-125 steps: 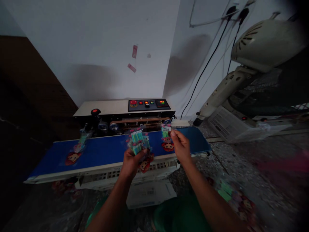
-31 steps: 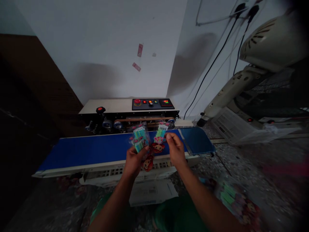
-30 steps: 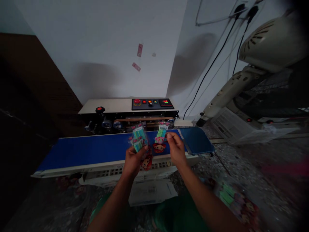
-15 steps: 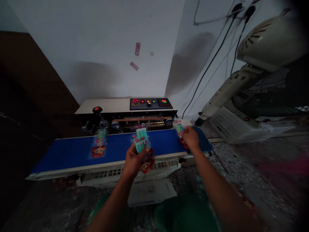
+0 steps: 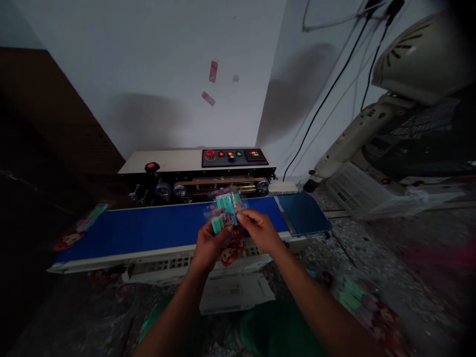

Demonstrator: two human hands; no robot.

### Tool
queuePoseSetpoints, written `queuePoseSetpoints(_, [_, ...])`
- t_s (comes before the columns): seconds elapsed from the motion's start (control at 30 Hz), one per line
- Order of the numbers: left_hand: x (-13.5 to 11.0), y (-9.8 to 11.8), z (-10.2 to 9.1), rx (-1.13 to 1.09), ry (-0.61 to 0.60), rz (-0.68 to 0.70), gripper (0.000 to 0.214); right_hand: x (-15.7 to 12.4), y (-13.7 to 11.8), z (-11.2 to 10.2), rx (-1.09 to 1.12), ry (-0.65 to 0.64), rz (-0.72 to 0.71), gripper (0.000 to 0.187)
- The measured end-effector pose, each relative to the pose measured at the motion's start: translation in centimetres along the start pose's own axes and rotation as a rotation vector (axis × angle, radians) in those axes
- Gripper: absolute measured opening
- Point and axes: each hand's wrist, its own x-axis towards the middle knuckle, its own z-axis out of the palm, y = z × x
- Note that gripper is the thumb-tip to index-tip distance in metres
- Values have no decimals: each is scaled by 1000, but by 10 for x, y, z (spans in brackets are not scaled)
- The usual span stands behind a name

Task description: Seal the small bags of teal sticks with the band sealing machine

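My left hand (image 5: 208,244) is closed around a fanned stack of clear packets (image 5: 224,213) with green inserts and red cartoon heads, held over the near edge of the blue conveyor belt (image 5: 156,229). Right beside it, my right hand (image 5: 259,229) pinches the top packet of that stack at its right side. Behind the belt stands the sealing machine (image 5: 197,174) with its lit control panel (image 5: 234,156). One packet (image 5: 80,229) lies at the belt's far left end, going off the edge.
A pile of more packets (image 5: 366,307) lies on the floor at my lower right. A large pale fan (image 5: 405,99) and a grille stand to the right. Black cables (image 5: 327,96) run down the wall. A printed sheet (image 5: 234,292) lies below the conveyor.
My right hand came back from the belt's right end to the stack in my left hand. The packet on the belt travelled left to the belt's end.
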Motion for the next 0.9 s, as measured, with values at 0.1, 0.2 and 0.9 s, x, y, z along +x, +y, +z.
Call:
queuePoseSetpoints(0.1, [0, 0, -1, 1, 12, 1, 33, -8, 3, 9, 62, 132, -12, 28])
queuePoseSetpoints(0.2, [0, 0, -2, 21, 18, 13, 33, -8, 6, 10, 70, 236, -7, 26])
queuePoseSetpoints(0.9, [2, 3, -1, 32, 75, -4, 34, 21, 65, -102, -963, 457, 432, 30])
